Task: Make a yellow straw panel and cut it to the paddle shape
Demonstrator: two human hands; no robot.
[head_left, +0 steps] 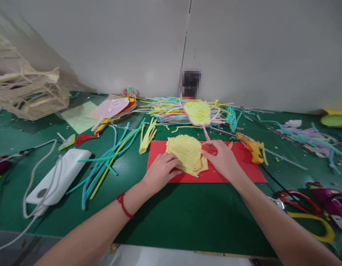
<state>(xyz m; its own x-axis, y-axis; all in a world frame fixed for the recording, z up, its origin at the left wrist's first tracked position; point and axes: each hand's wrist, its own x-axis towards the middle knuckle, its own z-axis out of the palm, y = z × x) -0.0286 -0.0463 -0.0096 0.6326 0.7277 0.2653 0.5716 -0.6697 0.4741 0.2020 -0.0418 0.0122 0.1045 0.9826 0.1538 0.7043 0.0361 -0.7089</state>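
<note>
A green mat (187, 214) covers the long worktable. On it lies a red rectangular sheet (243, 173), and on that sits a yellow fan-shaped pad of glued strips (184, 151). The left hand (161, 170), fingers loosely curled, presses the pad's left edge. The right hand (222, 159) lies flat, fingers extended, touching its right edge. A yellow glue gun (252, 147) rests just beside the right hand.
</note>
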